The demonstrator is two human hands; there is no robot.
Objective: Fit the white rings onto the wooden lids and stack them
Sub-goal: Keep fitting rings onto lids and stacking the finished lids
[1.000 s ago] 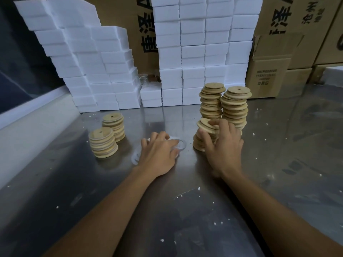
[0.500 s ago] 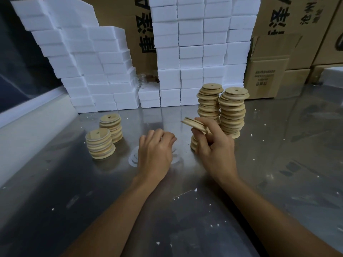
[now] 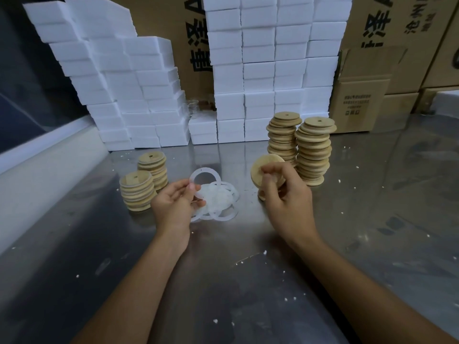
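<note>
Right hand (image 3: 285, 194) hides most of short lid stack (image 3: 261, 194). Glass item (image 3: 192, 109) behind foam blocks (image 3: 139, 95) unclear. Cardboard boxes (image 3: 409, 33) cropped.

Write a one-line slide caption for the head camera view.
Left hand pinches a white ring while right hand holds a wooden lid above the steel table.
</note>
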